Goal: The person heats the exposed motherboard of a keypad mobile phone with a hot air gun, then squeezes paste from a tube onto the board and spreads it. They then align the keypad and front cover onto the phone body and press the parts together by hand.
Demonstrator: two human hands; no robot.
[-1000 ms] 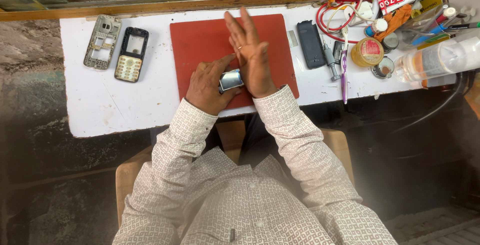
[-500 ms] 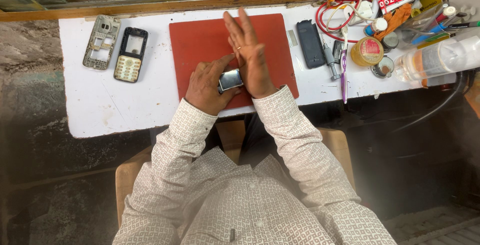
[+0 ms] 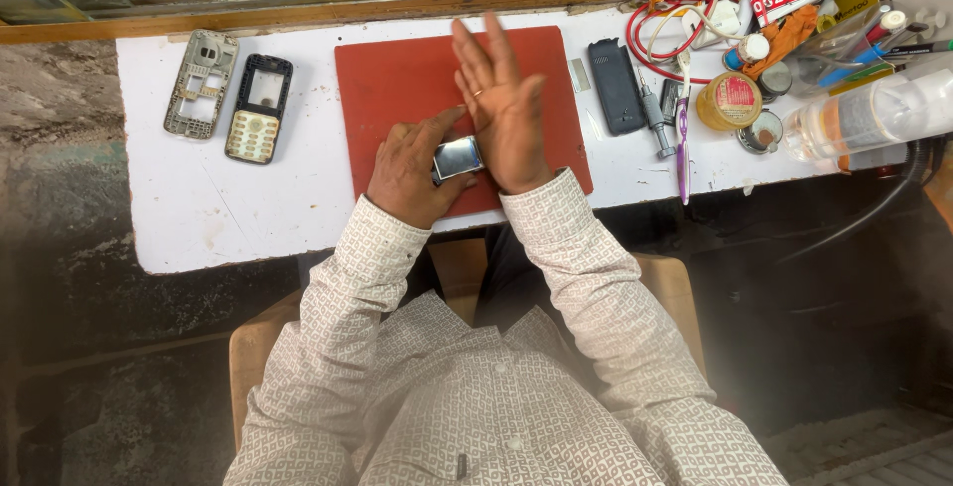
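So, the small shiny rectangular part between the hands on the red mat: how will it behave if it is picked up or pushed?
The small shiny part looks thin and flat, so it is probably light and stiff, and unlikely to roll. Its glossy face suggests it may be slippery and perhaps fragile. The left hand grips it at the edge, the right hand beside it; on the red mat it would probably slide little.

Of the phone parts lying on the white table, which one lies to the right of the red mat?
The plain black phone piece. It lies just right of the red mat, while the grey frame and the black keypad front lie to the mat's left.
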